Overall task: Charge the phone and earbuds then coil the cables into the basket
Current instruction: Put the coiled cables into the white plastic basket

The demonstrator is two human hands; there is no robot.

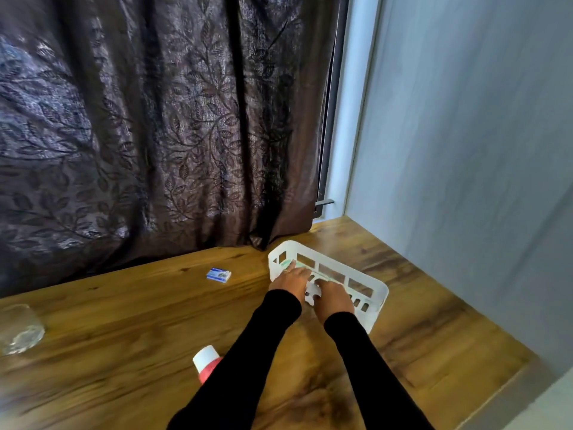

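A white slotted plastic basket [369, 282] stands on the wooden table [124, 321] near the right-hand wall. Both my hands reach over its near wall. My left hand [290, 279] stretches its fingers into the left end, onto a pale green item [294, 264] lying inside. My right hand [333, 297] is beside it with fingers bent down into the basket; what they hold is hidden. A small white piece [311, 293] shows between the two hands. No phone, earbuds or cable can be made out.
A small blue and white box [219, 275] lies left of the basket. A red bottle with a white cap [207, 363] stands by my left sleeve. A clear glass [20, 328] is at the left edge. A dark curtain [155, 119] hangs behind.
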